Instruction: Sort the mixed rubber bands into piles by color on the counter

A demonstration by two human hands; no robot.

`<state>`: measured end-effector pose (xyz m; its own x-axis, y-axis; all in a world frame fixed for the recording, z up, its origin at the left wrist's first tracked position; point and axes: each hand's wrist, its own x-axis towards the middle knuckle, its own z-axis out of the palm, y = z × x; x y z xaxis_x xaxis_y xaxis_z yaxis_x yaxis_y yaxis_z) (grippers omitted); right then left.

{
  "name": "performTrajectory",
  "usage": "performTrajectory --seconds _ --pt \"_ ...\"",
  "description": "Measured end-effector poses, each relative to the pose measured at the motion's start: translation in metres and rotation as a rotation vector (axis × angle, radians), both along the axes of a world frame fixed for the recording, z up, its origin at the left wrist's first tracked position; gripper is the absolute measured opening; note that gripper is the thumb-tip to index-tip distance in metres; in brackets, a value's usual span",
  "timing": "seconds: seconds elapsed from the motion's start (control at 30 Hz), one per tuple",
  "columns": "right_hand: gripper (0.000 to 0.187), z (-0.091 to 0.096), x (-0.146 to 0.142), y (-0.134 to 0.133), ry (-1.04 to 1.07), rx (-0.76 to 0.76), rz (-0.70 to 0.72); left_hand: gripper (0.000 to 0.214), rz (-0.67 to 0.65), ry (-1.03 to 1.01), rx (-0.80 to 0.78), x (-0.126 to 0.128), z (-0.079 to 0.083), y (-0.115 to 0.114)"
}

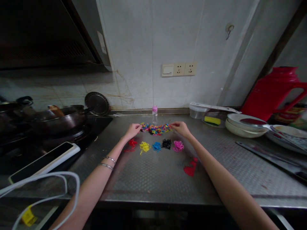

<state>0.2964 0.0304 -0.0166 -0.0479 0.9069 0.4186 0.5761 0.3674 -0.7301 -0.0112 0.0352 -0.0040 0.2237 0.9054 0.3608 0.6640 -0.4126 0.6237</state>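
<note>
Both arms stretched out across the steel counter [153, 182]; the left hand [133, 130] sits at the left end of the mixed heap of small elastic bands [155, 129], and the right hand [180, 127] is at its right end; on each, the fingers are drawn together and touching the bands, but it's too small to tell if either one has actually nipped a band.

Now the tally, as it looks to me: five single-colour heaps in a row just nearer than the mixed one; red heap [132, 143] on the left, then yellow heap [145, 146], blue heap [156, 146], black heap [166, 143], pink heap [178, 146]; all small; the mixed heap is wider than any of them, so I'd judge the sorting begun but with the bulk of it yet to do.

A little bottle with a pink cap [154, 115] stands just beyond the mixed heap, by the wall.

Writing? None legible; the wall sockets [178, 69] are plain, the red jug [273, 92] at far right shows no label, and a sticker on the hood at left is too blurred to read.
</note>
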Motion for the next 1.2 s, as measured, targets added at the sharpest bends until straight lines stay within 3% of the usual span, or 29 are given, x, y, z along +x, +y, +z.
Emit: performTrajectory --seconds 0.23,0.53,0.83,0.97,1.2 --pt "0.019 0.022 -0.044 -0.023 -0.093 0.08 0.126 0.034 0.024 0.029 0.013 -0.006 0.002 0.002" --pt "0.02 0.034 -0.112 -0.038 -0.289 0.188 0.451 0.033 0.07 0.009 0.04 -0.014 0.005 0.009" --pt "0.037 0.027 -0.178 -0.054 -0.382 0.243 0.68 0.028 0.043 -0.058 -0.029 -0.015 -0.001 0.014" --pt "0.051 0.028 -0.173 -0.057 -0.359 0.238 0.697 0.027 0.07 -0.016 -0.032 -0.018 -0.003 0.018" --pt "0.043 0.042 -0.098 -0.035 -0.328 0.144 0.384 0.023 0.001 0.117 -0.069 -0.021 -0.012 0.021"
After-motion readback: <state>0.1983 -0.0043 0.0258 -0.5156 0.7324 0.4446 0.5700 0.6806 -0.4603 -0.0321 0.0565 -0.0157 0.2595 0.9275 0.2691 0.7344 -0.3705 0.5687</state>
